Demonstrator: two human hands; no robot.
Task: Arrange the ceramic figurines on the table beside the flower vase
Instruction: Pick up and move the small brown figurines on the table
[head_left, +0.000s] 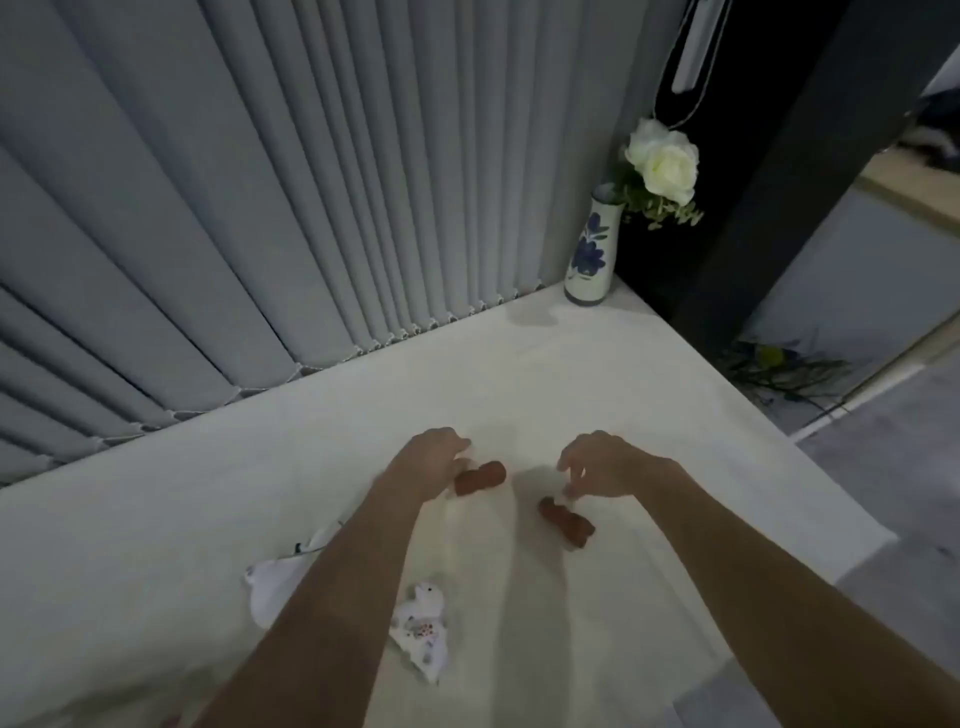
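Two brown ceramic figurines lie on the white table. My left hand curls over the near end of the left brown figurine and holds it against the tabletop. My right hand hovers with fingers apart, its fingertips just touching the upper end of the right brown figurine. A white figurine with red dots lies on its side near my left forearm. Another white figurine is partly hidden under that forearm. The flower vase, white with blue flowers painted on it, stands in the far right corner of the table.
White roses lean out of the vase to the right. Grey vertical blinds run along the table's far edge. A dark pillar stands past the right corner, and the table's right edge drops to a grey floor.
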